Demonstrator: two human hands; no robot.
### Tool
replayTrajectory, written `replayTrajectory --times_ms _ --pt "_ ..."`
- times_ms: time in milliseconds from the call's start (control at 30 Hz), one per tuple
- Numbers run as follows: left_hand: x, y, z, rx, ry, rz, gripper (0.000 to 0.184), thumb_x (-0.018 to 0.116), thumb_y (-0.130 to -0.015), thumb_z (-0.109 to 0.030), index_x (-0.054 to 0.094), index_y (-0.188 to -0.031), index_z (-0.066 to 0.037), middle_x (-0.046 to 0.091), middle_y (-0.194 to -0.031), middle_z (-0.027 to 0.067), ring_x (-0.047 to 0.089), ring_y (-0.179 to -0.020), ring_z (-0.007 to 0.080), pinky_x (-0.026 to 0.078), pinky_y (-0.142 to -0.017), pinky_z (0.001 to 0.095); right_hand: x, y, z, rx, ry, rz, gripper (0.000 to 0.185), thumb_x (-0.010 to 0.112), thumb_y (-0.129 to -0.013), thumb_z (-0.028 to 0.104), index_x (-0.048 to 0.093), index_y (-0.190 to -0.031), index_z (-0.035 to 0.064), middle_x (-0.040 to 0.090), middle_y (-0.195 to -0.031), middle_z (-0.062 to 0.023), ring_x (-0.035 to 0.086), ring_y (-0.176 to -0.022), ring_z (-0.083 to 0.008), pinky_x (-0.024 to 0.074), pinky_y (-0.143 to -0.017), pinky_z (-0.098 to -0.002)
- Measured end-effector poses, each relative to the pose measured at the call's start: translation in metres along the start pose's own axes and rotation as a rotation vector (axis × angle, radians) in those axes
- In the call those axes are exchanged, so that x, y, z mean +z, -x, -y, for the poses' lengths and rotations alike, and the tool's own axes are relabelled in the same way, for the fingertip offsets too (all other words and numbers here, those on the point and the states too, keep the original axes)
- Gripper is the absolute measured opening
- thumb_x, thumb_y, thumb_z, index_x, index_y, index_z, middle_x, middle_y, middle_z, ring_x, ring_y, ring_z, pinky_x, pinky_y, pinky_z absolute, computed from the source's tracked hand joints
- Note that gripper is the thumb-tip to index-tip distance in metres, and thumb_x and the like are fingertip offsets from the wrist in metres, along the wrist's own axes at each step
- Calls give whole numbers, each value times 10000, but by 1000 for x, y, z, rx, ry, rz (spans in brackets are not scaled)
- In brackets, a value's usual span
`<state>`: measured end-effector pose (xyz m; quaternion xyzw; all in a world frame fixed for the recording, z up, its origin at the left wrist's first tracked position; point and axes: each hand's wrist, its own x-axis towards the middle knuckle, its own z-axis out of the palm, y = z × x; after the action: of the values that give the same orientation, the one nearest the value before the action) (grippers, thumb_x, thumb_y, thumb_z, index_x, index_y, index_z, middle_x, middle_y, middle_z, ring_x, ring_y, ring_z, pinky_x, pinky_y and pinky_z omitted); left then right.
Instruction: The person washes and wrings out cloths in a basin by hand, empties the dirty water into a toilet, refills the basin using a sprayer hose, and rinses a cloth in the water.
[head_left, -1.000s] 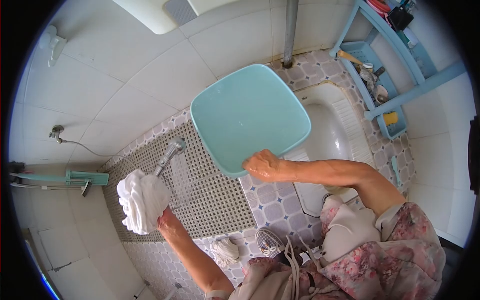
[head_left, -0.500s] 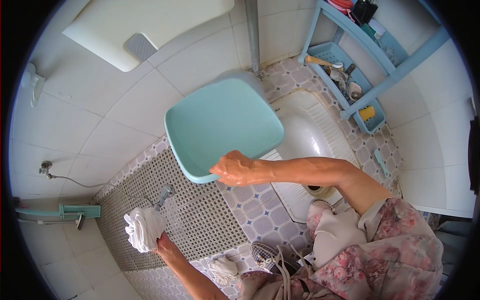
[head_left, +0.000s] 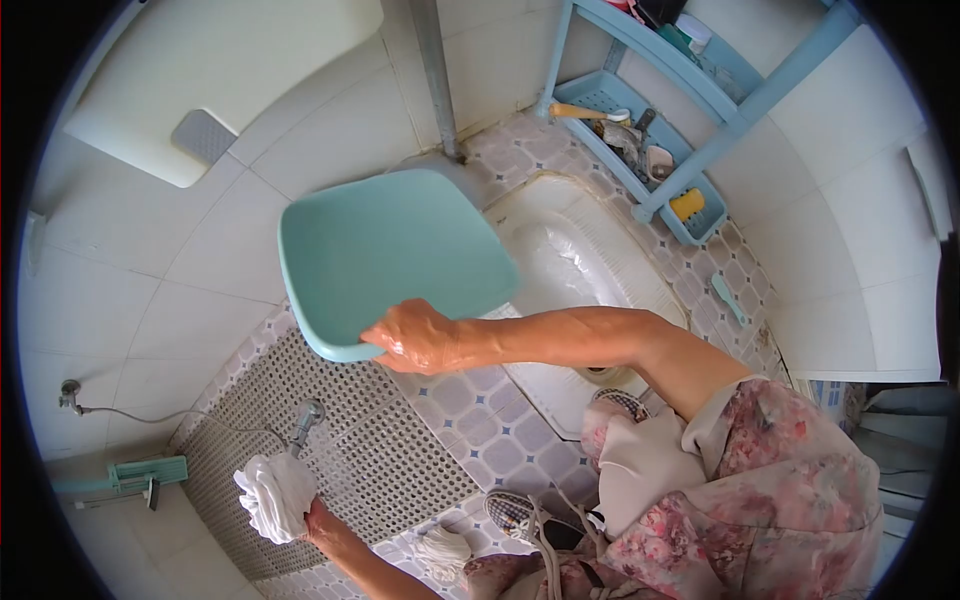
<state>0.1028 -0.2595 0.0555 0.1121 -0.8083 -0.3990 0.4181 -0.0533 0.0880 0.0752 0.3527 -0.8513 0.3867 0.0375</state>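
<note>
My right hand (head_left: 415,335) grips the near rim of a turquoise plastic basin (head_left: 390,260). The basin is held in the air with its inside facing me, and I see nothing in it. At the lower left, my left hand (head_left: 313,520) is closed on a bunched white cloth (head_left: 275,497); the cloth hides most of its fingers. Just beyond the cloth is a chrome shower head (head_left: 306,425) on a hose. I cannot tell if it rests on the perforated mat (head_left: 390,450). Another white cloth bundle (head_left: 440,552) lies on the tiles by my shoe (head_left: 518,515).
A squat toilet (head_left: 560,255) is set into the floor beyond my right arm. At the upper right stands a blue shelf rack (head_left: 690,150) holding brushes and small items. A turquoise brush (head_left: 730,298) lies on the floor. A metal pipe (head_left: 432,80) runs down the wall.
The view has turned, so most things sit further left in it. My right hand still has the basin and my left hand the white cloth. Water now shows running in the toilet.
</note>
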Motion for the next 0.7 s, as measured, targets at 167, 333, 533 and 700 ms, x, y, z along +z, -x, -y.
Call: replayTrajectory --times_ms 167,333,533,700 --pt "3 3 -2 5 110 21 271 715 -888 -232 623 -972 10 653 -986 98 633 -845 182 558 -788 357 -12 -2 2 94 -20 -78 185 725 -831 205 650 -765 49 612 -585 -126 635 -534 -308 518 -511 -415" --pt "4 6 -13 -48 91 61 307 717 -885 -280 630 -973 0 662 -1067 113 648 -919 189 561 -817 371 -21 5 -9 107 -59 -144 199 730 -846 219 648 -763 57 591 -568 -122 623 -529 -304 505 -520 -415" --pt "20 2 -49 253 -406 82 310 704 -878 -291 631 -1034 -33 662 -1077 90 647 -927 190 555 -817 369 -21 14 -22 39 -107 -257 183 718 -871 232 672 -835 59 608 -606 -131 614 -540 -302 498 -535 -403" --pt "24 2 -66 263 -553 73 316 704 -867 -310 635 -1033 -49 661 -1069 80 646 -922 191 550 -803 369 -43 14 -14 136 -109 -94 233 678 -925 261 727 -975 39 666 -699 -131 651 -598 -244 535 -602 -369"
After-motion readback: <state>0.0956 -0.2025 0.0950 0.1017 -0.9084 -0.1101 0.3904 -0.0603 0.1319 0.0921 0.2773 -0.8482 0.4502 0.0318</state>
